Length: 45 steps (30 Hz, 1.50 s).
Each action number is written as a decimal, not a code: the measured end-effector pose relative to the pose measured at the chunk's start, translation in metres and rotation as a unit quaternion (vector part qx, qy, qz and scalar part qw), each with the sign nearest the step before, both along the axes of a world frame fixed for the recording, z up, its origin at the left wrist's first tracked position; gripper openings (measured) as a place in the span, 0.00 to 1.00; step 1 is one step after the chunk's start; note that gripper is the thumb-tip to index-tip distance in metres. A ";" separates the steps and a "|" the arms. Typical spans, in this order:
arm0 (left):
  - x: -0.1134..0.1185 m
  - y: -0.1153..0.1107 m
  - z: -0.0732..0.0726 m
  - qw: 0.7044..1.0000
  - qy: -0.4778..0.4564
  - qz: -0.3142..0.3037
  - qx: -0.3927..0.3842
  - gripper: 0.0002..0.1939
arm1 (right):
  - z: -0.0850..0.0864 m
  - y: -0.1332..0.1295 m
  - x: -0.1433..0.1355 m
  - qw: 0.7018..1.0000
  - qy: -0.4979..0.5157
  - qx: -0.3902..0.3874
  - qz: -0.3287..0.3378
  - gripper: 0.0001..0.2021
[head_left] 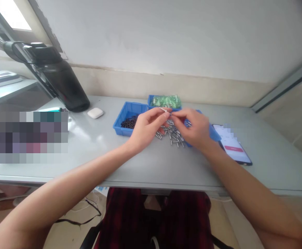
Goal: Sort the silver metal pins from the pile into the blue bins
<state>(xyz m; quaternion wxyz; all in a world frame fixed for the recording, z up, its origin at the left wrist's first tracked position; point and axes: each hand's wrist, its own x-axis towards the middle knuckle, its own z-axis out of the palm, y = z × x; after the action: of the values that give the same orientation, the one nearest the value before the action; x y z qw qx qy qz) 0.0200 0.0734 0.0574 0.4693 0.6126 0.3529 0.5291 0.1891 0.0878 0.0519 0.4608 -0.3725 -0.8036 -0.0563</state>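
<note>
- Head view: the left hand (146, 130) pinches a slim metal pin (162, 109) between thumb and forefinger, above the table (151, 167).
- The pin's long axis slants from far left to near right, towards the right hand (194, 128).
- The right thumb and forefinger meet the left fingertips there; whether they pinch anything, I cannot tell.
- Loose pins (176, 135) lie below.
</note>
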 end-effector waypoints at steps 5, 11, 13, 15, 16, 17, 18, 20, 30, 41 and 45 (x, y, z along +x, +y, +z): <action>-0.001 0.000 -0.001 1.000 0.003 0.023 0.020 0.10 | 0.003 -0.002 0.000 0.997 -0.071 -0.020 0.038 0.08; -0.005 0.003 0.001 0.993 0.107 0.010 0.042 0.10 | 0.005 0.005 0.008 0.999 -0.044 -0.027 0.011 0.12; -0.005 0.002 0.001 0.988 0.145 0.008 0.057 0.11 | 0.006 0.005 0.008 0.998 -0.054 -0.027 0.012 0.12; -0.004 0.001 0.001 0.984 0.164 0.011 0.072 0.12 | 0.008 0.004 0.007 0.995 -0.089 -0.025 0.021 0.12; -0.004 0.000 0.001 0.983 0.166 0.017 0.080 0.12 | 0.010 0.004 0.007 0.993 -0.109 -0.024 0.027 0.12; -0.004 -0.001 0.002 0.982 0.166 0.026 0.087 0.12 | 0.011 0.004 0.007 0.991 -0.125 -0.024 0.033 0.11; -0.003 -0.001 0.003 0.982 0.164 0.038 0.091 0.12 | 0.012 0.005 0.007 0.990 -0.136 -0.024 0.041 0.12; -0.003 -0.001 0.003 0.982 0.158 0.056 0.091 0.12 | 0.014 0.007 0.009 0.989 -0.138 -0.011 0.054 0.12; -0.004 0.004 -0.005 0.981 0.114 0.080 0.131 0.09 | 0.008 0.012 0.013 0.992 -0.100 0.056 0.055 0.09; -0.005 0.004 -0.008 0.952 0.170 0.127 0.219 0.07 | 0.007 0.009 0.006 0.985 -0.139 0.053 0.084 0.09; -0.005 0.004 -0.007 0.948 0.192 0.109 0.228 0.07 | 0.005 0.008 0.003 0.981 -0.163 0.044 0.091 0.12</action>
<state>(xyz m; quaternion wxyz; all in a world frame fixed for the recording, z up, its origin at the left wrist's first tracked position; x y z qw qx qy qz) 0.0148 0.0775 0.0501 0.1801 0.7511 0.3707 0.5158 0.1917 0.0956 0.0574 0.3429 -0.2632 -0.8951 -0.1090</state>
